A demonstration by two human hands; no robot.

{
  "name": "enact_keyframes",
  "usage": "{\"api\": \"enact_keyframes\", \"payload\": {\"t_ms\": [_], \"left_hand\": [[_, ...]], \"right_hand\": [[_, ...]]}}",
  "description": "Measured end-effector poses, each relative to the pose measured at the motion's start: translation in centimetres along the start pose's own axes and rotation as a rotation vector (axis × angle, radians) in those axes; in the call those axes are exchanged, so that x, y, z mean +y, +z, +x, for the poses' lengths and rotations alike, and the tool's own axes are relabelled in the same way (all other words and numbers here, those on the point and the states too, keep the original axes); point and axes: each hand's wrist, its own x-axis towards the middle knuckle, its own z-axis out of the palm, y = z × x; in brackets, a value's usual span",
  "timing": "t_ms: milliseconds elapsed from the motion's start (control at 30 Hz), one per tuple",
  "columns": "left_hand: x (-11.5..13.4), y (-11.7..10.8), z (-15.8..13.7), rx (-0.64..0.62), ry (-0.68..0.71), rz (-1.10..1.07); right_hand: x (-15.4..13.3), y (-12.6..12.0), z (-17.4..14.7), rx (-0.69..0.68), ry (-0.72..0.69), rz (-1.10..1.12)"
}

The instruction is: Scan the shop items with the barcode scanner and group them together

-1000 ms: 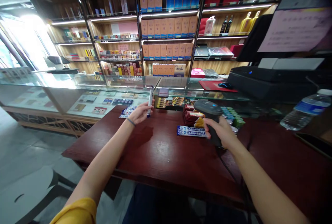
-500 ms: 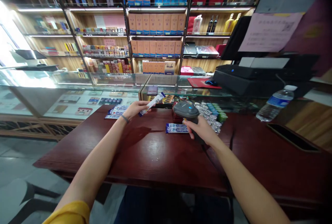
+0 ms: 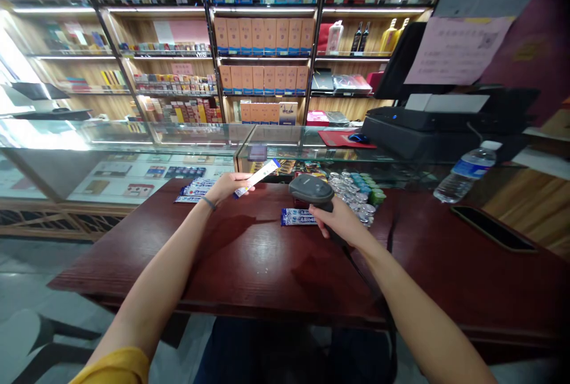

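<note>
Between the fingers of my left hand (image 3: 228, 187) is a slim white-and-blue packet (image 3: 258, 178), tilted up to the right above the table. My right hand (image 3: 336, 216) is wrapped round the handle of a dark grey barcode scanner (image 3: 310, 189), whose head points left toward the packet. Below the scanner, similar blue-and-white packets (image 3: 294, 216) lie flat, partly hidden by my right hand. Another pile of these packets (image 3: 195, 189) rests beyond my left wrist. Several silvery-topped small containers (image 3: 356, 194) stand behind my right hand.
The dark red wooden table (image 3: 249, 265) meets a glass display case (image 3: 196, 140). On the right are a water bottle (image 3: 467, 171), a dark phone-like slab (image 3: 492, 228) and a black machine with a screen (image 3: 401, 129). The scanner's cable (image 3: 365, 271) hangs over the table's front edge.
The packet in my left hand has turned, showing a plainer white face. The scanner has shifted slightly left with my right hand. The whole view has moved a little.
</note>
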Motion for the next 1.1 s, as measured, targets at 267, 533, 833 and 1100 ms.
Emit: {"api": "enact_keyframes", "payload": {"t_ms": [267, 533, 833, 1100], "left_hand": [[0.1, 0.5, -0.3, 0.022, 0.019, -0.108], [0.5, 3.5, -0.6, 0.064, 0.192, 0.013], [-0.7, 11.9, -2.5, -0.115, 0.520, 0.467], [-2.0, 15.8, -2.5, -0.248, 0.768, 0.806]], "right_hand": [[0.2, -0.3, 0.2, 0.028, 0.011, 0.145], [-0.8, -2.5, 0.2, 0.236, -0.039, 0.433], [-0.5, -4.5, 0.5, 0.302, -0.048, 0.487], [-0.4, -4.6, 0.5, 0.322, -0.062, 0.514]]}}
